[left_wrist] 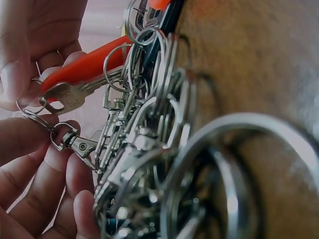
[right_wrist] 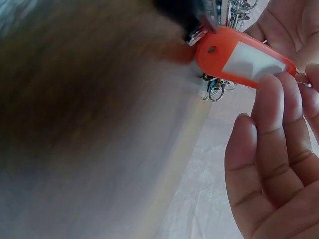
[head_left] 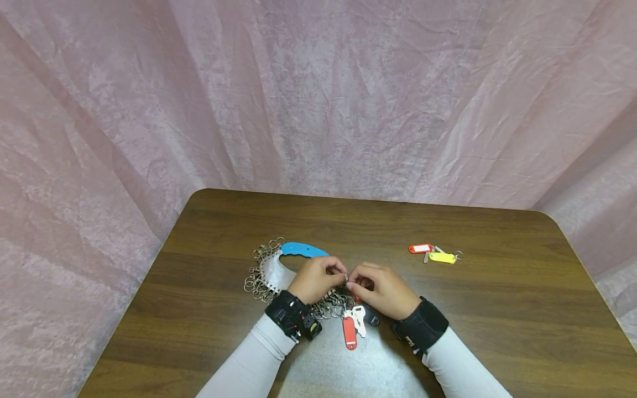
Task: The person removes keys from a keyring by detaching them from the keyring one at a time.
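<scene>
A metal key-holder plate (head_left: pixel 273 271) with a blue handle (head_left: pixel 304 250) lies on the table, its edge hung with many swivel clasps and rings. My left hand (head_left: pixel 316 279) reaches over it and pinches a split ring (left_wrist: pixel 37 117) joined to a swivel clasp (left_wrist: pixel 82 146). Facing it, my right hand (head_left: pixel 380 287) pinches the same small ring area. A key (left_wrist: pixel 70 97) and a red key tag (right_wrist: pixel 254 57) hang there, beside the right fingers. Whether the key is fully threaded on the ring, I cannot tell.
Another red key tag (head_left: pixel 350 333) with a silver key (head_left: pixel 359 319) lies below my hands, beside a dark tag (head_left: pixel 371 317). At the right back lie a red tag (head_left: pixel 420 249) and a yellow tag (head_left: pixel 442 257) with keys. A pink curtain (head_left: pixel 318 99) hangs behind the wooden table (head_left: pixel 522 287).
</scene>
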